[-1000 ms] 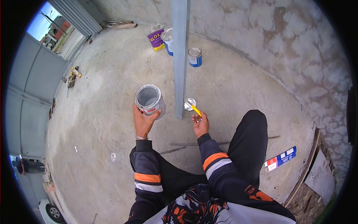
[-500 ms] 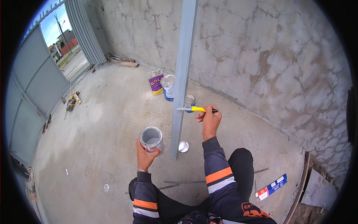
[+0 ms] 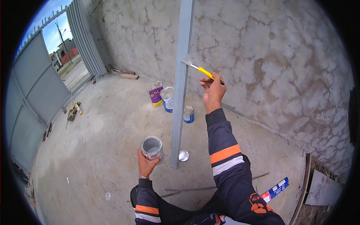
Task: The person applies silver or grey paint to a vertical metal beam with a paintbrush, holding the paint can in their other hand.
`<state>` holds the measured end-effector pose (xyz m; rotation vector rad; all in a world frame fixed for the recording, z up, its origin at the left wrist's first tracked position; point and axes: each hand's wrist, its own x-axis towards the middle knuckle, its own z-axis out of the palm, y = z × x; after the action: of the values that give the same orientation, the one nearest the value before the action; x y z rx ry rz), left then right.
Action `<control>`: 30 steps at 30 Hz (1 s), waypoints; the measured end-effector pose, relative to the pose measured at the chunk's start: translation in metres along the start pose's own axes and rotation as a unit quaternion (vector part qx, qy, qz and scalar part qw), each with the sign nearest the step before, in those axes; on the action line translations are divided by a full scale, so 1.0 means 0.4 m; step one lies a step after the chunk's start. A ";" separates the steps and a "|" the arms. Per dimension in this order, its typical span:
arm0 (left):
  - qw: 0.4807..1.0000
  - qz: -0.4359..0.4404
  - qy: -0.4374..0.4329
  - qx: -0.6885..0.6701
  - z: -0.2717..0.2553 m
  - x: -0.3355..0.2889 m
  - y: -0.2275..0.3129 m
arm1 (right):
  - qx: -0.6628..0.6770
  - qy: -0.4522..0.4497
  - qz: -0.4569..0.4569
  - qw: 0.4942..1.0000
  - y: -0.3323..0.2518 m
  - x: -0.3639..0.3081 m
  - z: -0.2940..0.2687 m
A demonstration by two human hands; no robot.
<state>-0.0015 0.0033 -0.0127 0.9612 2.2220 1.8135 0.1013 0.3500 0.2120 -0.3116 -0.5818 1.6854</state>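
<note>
My right hand (image 3: 213, 92) is closed around the black-tipped yellow handle of a paintbrush (image 3: 203, 71). Its splayed bristles touch the right side of an upright grey metal post (image 3: 181, 86), well above the floor. Lower and to the left, my left hand (image 3: 147, 164) grips an open paint can (image 3: 152, 146) around its side. Grey paint shows inside the can, which is held left of the post's foot. A round silvery lid (image 3: 183, 156) lies on the floor just right of that foot.
Behind the post stand a purple-and-yellow rectangular can (image 3: 156, 95), a larger blue-and-white can (image 3: 167, 99) and a small blue can (image 3: 189, 114). A cracked plastered wall (image 3: 255, 48) rises beyond. Thin rods (image 3: 195, 189) and a blue-and-red packet (image 3: 275, 189) lie near my knees.
My right hand has moved up with the paintbrush, whose bristles now meet the post much higher, the handle slanting down to the right. My left hand still holds the paint can, nearly unmoved.
</note>
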 end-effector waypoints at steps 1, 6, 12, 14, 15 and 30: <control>1.000 -0.006 0.006 0.005 0.001 0.001 -0.001 | -0.011 0.011 0.014 1.000 0.041 -0.051 -0.070; 1.000 -0.008 0.023 0.019 0.004 -0.002 0.000 | -0.061 0.103 0.127 0.985 0.228 -0.345 -0.427; 0.998 0.021 0.027 0.062 0.006 0.000 0.001 | -0.341 0.211 0.222 0.889 0.321 -0.526 -0.663; 0.998 0.027 0.034 0.036 0.006 -0.002 -0.002 | -0.348 0.130 0.199 0.907 0.312 -0.473 -0.627; 0.999 0.022 0.026 0.016 0.008 0.001 -0.003 | -0.381 0.115 0.190 0.898 0.291 -0.446 -0.590; 0.999 0.011 0.045 0.008 -0.012 -0.016 0.018 | 0.013 -0.067 -0.192 0.979 -0.303 0.226 0.409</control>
<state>0.0041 -0.0037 -0.0067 0.9290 2.2887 1.8880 0.1011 0.4182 0.4241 -0.0590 -0.6725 1.3436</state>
